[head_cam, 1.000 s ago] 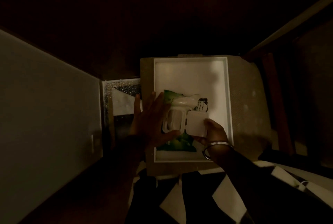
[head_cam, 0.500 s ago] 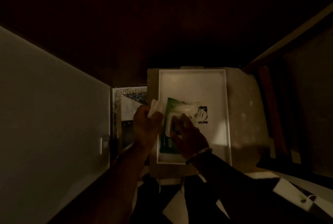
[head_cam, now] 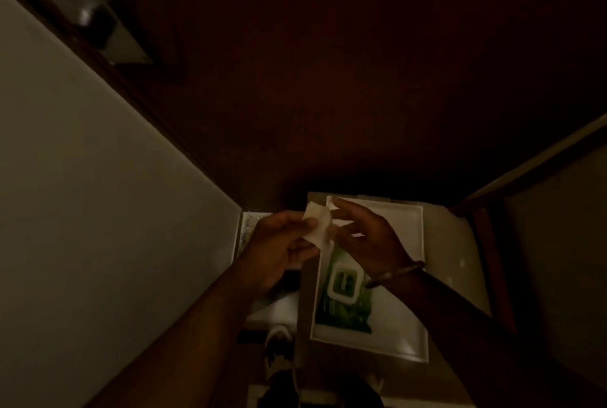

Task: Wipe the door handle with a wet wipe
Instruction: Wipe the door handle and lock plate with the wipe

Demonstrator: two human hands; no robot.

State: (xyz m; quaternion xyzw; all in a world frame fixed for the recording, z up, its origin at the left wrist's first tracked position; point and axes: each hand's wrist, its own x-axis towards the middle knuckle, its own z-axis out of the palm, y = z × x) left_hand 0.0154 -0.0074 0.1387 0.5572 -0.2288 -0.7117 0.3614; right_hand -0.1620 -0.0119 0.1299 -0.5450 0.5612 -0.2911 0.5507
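1. Head view looks down in a very dim room, with a dark wooden door (head_cam: pixel 328 79) filling the top.
2. The left hand (head_cam: pixel 279 253) pinches a white wipe (head_cam: pixel 317 227) between thumb and fingers, holding it up above the far left corner of the tray (head_cam: pixel 407 338).
3. The right hand (head_cam: pixel 368 236) is just beside the wipe, fingers loosely spread, and one fingertip looks like it touches the wipe's edge. I cannot tell if it grips it.
4. A bangle (head_cam: pixel 394 273) sits on the right wrist.
5. The green pack (head_cam: pixel 345 296) of wipes lies flat in the white tray, under the right wrist. Its white lid (head_cam: pixel 345 282) looks closed.
6. The tray rests on a small pale stand (head_cam: pixel 460 243) in front of the door.
7. A pale wall (head_cam: pixel 82 177) runs along the left side.
8. Something blurry and shiny (head_cam: pixel 92 13) sits by the door edge at the top left. It may be the door handle, but it is too smeared to tell.
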